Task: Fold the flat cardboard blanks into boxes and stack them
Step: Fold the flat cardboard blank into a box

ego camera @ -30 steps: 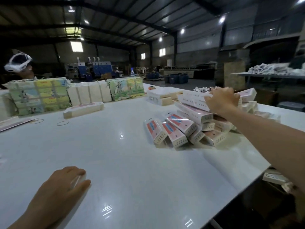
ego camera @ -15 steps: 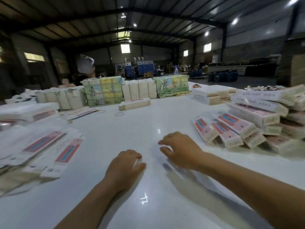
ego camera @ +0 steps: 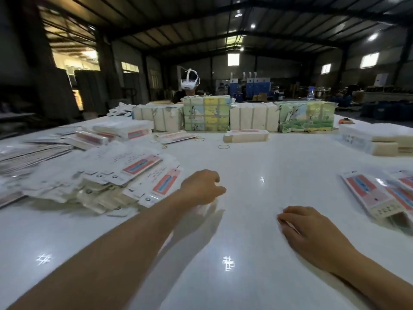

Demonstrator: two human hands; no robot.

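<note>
Blurring softens most of the left side, so the print on the heap of flat blanks cannot be read; only white card with red-and-blue panels and small round marks along the edges comes through. The heap lies loose and fanned out on the white worktop, its lower layers hidden under the upper sheets and its far left part cut off by the frame edge. The folded boxes at the right are cut off too: only their near ends show, long white cartons with red-and-blue faces and printed end flaps, lying side by side.

The left hand hovers just beside the right edge of the blank heap with its fingers loosely curled, grasping nothing; whether the fingertips touch the worktop is hard to tell through the smear. The right hand rests flat on the worktop, fingers relaxed and released, well apart from both the heap and the boxes.

Farther back a single folded box lies alone near a rubber band. Behind it stands a row of wrapped bundles, which hides most of a person wearing a white headset.
</note>
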